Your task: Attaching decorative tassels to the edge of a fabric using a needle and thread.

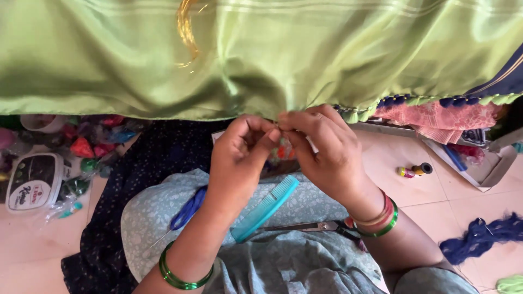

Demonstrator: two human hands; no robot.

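Note:
A wide sheet of shiny light-green cloth (pixel 261 54) hangs across the top of the view. My left hand (pixel 239 158) and my right hand (pixel 327 152) meet at its lower edge, fingertips pinched together on the hem. To the right of my hands the edge carries a trim of green and dark-blue tassels (pixel 425 101). What lies between my fingertips is too small to make out. On my lap lie a turquoise comb (pixel 267 207), a pair of scissors (pixel 310 226) and a blue-handled tool (pixel 188 209).
A white lidded box (pixel 32 182) and small bags of coloured beads (pixel 87 147) sit on the floor at left. Thread spools (pixel 414 171), a cardboard tray (pixel 490 169), pink cloth (pixel 436 117) and a dark-blue thread bundle (pixel 482 237) lie at right.

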